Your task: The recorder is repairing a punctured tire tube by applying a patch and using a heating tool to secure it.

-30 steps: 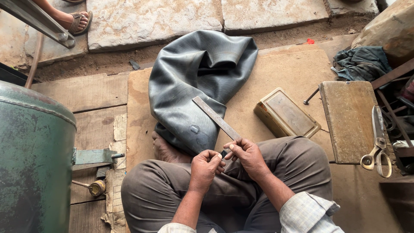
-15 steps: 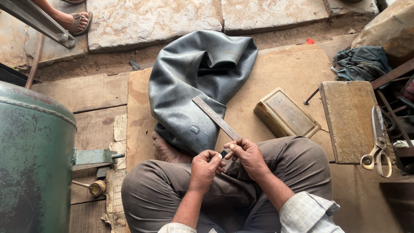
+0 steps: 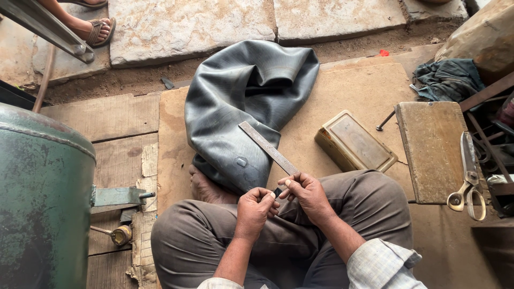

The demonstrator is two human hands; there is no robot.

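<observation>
a person sits cross-legged on a wooden floor, seen from above, with both hands brought together over the lap. the left hand (image 3: 256, 206) and the right hand (image 3: 306, 194) meet at their fingertips around a small dark piece (image 3: 277, 191), pinched between them; it is too small to tell what it is. the right hand's fingers are also closed on the near end of a long flat metal file (image 3: 267, 147), which slants up and to the left from the hand and lies across a big grey rubber inner tube (image 3: 241, 107). the tube is limp and folded over on itself, resting on a brown board (image 3: 353, 85) just past the person's bare foot (image 3: 206, 188). a small round patch (paler than the rubber around it) shows on the tube (image 3: 242, 161) near the foot.

to the right of the file, on the same board, lies a shallow rectangular tin box (image 3: 353, 142). further right is a worn wooden block (image 3: 431, 150) with a pair of scissors (image 3: 468, 176) along its right edge, handles toward the viewer. a crumpled dark cloth (image 3: 447, 77) sits beyond the block.

on the left edge stands a large green metal tank (image 3: 43, 198) with a small brass fitting (image 3: 122, 234) beside its base. at the top left, another person's foot in a sandal (image 3: 96, 29) rests on stone paving.
</observation>
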